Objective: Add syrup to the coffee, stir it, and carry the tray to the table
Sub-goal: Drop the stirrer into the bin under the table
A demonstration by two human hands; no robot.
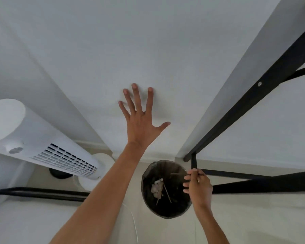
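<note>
Dark stir stick (179,174), long axis roughly level, pointing left over the bin (165,190), pinched in my right hand (198,188); my left hand (141,120), fingers splayed, presses flat on the wall (95,50).

The left hand (141,118) is spread flat against a white wall (113,41), fingers splayed and pointing up the frame, the bare forearm running down to the bottom edge. The right hand (198,186) hovers over the rim of a dark round bin (148,196), pinching a thin dark stick (179,174) that reaches out over the opening. Inside the bin lie crumpled pale scraps (156,189) and thin sticks. A black metal frame (250,95) stands to the right of the bin. A white tower fan (42,141) stands at the left.
</note>
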